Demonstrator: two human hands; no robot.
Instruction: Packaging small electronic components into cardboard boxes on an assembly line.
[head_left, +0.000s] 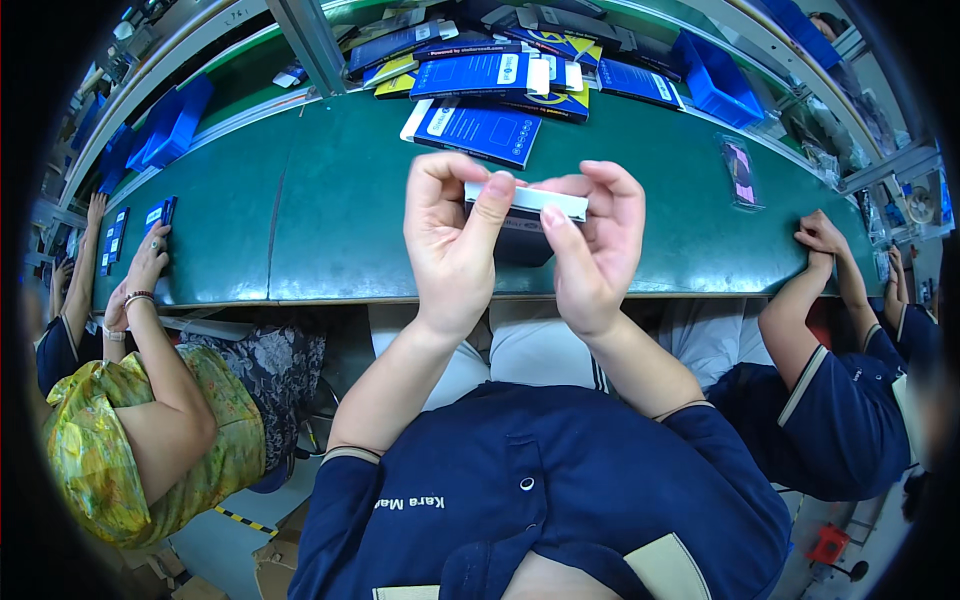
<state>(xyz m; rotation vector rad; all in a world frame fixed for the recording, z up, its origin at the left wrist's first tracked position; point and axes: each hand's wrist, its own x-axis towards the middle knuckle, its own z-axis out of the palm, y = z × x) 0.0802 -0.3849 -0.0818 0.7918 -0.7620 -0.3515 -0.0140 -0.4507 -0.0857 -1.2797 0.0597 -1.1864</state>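
Between my two hands, just above the green table [350, 220], is a dark blue flat carton [522, 247] with a white end flap [530, 199] facing up. My left hand [455, 235] grips the left end of the flap edge, its thumb laid across the white part. At the right end, the thumb of my right hand [595, 240] presses on the flap while the other fingers curl behind it. Most of the carton's lower body is dark and foreshortened, and its contents are hidden.
Beyond my hands lies a pile of blue and yellow cartons [480, 130]. Blue bins [715, 80] stand along the back rail. A clear blister pack [741, 175] lies to the right. Co-workers sit on both sides; the left one's hand [148, 262] is by small blue boxes [160, 212].
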